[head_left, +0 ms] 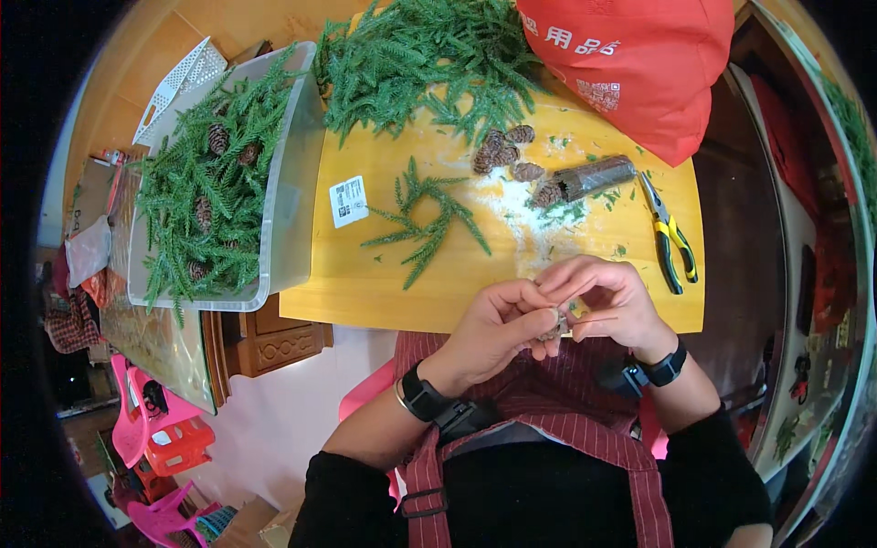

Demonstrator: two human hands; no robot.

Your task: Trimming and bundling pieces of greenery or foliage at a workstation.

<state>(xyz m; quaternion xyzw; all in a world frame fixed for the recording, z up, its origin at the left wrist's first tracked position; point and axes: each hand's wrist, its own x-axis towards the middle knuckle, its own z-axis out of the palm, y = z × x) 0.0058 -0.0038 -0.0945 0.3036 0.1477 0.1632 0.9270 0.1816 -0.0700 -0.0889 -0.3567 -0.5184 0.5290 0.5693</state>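
Observation:
Close to the table's front edge, my left hand [502,331] pinches a small grey-brown piece [554,334], mostly covered by the fingers, so I cannot tell its kind. My right hand [607,297] is closed on the same piece from the other side, thumb and fingertips together. Beyond them a ring of green artificial fir sprigs [431,219] lies flat on the yellow table [365,292]. Several brown pine cones [493,153] sit among white powder, and one cone pokes from a clear plastic sleeve [598,175]. Yellow-and-black pliers [670,233] rest at the right.
A translucent bin [290,183] of sprigs with cones stands at the left. Loose green sprigs [411,68] are heaped at the back, next to a large red bag [639,73]. A white label card [348,201] lies near the bin. Pink stools [137,411] stand lower left.

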